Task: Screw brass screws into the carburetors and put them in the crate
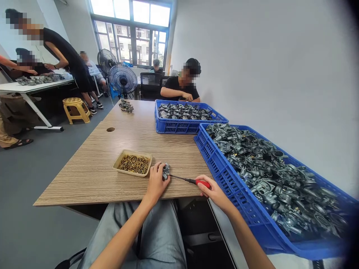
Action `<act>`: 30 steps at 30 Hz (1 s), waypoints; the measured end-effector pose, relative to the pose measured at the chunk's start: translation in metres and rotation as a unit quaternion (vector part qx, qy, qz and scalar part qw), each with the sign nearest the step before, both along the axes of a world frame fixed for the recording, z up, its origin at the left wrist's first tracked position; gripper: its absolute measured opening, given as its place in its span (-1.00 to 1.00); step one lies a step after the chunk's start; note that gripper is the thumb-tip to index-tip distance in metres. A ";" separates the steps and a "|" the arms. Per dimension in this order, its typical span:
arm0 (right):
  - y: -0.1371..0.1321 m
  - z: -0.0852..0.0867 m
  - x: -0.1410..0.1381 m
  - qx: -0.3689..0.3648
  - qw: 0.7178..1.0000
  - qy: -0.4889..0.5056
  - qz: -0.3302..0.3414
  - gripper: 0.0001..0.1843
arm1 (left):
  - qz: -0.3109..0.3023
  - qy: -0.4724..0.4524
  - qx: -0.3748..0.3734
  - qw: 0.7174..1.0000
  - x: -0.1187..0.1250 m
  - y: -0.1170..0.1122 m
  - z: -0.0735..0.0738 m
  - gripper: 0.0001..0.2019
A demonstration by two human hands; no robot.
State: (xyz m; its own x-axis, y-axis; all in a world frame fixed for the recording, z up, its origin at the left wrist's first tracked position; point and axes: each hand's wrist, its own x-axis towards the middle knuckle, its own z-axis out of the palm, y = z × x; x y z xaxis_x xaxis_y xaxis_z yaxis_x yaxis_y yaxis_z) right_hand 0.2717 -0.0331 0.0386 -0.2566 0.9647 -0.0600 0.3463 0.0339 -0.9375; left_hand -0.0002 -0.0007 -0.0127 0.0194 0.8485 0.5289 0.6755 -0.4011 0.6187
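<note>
My left hand (157, 177) is closed around a small grey metal carburetor body (166, 170), holding it down on the wooden table near the front edge. In my right hand (209, 188) is a screwdriver (203, 183) with a red and black handle. Its long thin shaft points left, and the tip meets the carburetor body; my left fingers partly hide that spot. Just left of my left hand sits a cream plastic tray (115, 167) holding many small brass-coloured screw-like parts (134, 163).
A large blue crate (218, 170) heaped with metal carburetor bodies stands at my right. Behind it, another blue crate (176, 126) holds rows of them. More metal parts (126, 106) lie at the table's far end. A person (179, 89) sits opposite; fans (122, 79) stand behind.
</note>
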 end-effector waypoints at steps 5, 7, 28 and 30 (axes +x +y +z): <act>0.004 -0.022 -0.002 -0.025 0.996 0.080 -0.010 -0.56 | -0.024 -0.006 -0.005 1.000 0.000 0.001 0.000 -0.40; 0.005 -0.030 -0.004 -0.036 0.993 0.113 -0.023 -0.55 | -0.025 -0.002 -0.005 1.000 -0.001 0.004 0.001 -0.41; 0.005 -0.048 0.001 -0.064 0.993 0.102 0.010 -0.52 | -0.044 -0.002 -0.013 0.999 -0.009 0.010 -0.006 -0.31; 0.006 -0.051 0.002 -0.062 0.993 0.101 0.013 -0.53 | -0.043 -0.002 -0.014 0.999 -0.010 0.010 -0.005 -0.31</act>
State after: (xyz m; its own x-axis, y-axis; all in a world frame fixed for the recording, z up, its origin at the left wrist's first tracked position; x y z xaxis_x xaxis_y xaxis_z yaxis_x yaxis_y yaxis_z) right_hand 0.2736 -0.0275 -0.0126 -0.3003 0.9460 -0.1221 0.1506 -0.0794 -0.9854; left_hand -0.0099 0.0094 -0.0181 0.0907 0.8586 0.5046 0.6362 -0.4398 0.6339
